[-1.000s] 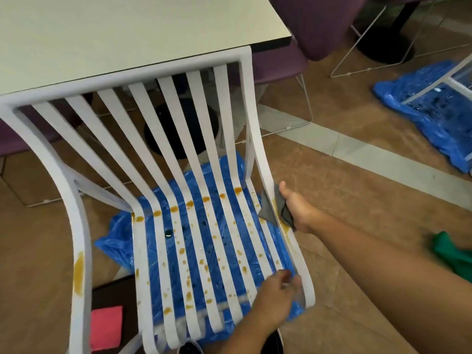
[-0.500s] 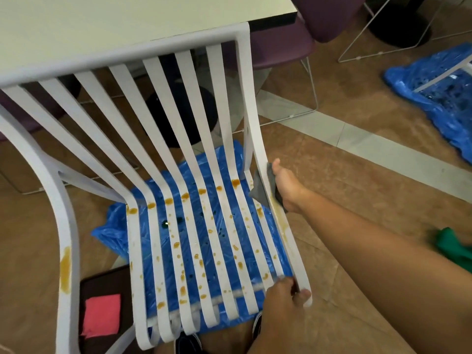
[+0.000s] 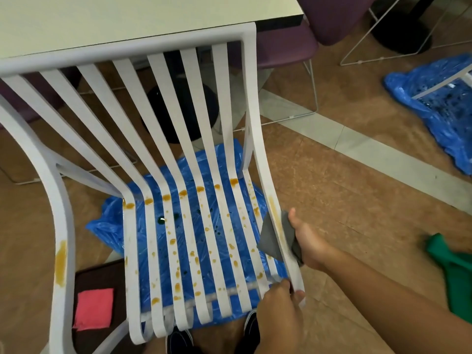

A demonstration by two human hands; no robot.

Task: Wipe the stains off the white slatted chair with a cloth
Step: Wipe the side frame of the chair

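Observation:
The white slatted chair (image 3: 176, 139) stands over blue plastic, its seat slats spotted with orange-brown stains (image 3: 176, 274). A larger smear marks the left frame (image 3: 60, 261), and a faint streak runs along the right frame rail (image 3: 272, 204). My right hand (image 3: 307, 242) grips a grey cloth (image 3: 270, 240) wrapped around that right rail, halfway down the seat. My left hand (image 3: 279, 306) grips the front right corner of the seat, fingers curled over the rail end.
A pale table (image 3: 127, 19) stands behind the chair back. Blue plastic sheet (image 3: 163, 236) lies under the seat; another blue sheet (image 3: 439, 108) lies far right. A pink cloth (image 3: 93, 309) rests on a dark board at lower left, a green cloth (image 3: 452, 269) at right. Purple chairs (image 3: 283, 49) stand beyond.
My right hand slid the grey cloth up the right rail, then back down toward the front. The left hand stayed on the seat's front corner. The camera view shifted slightly.

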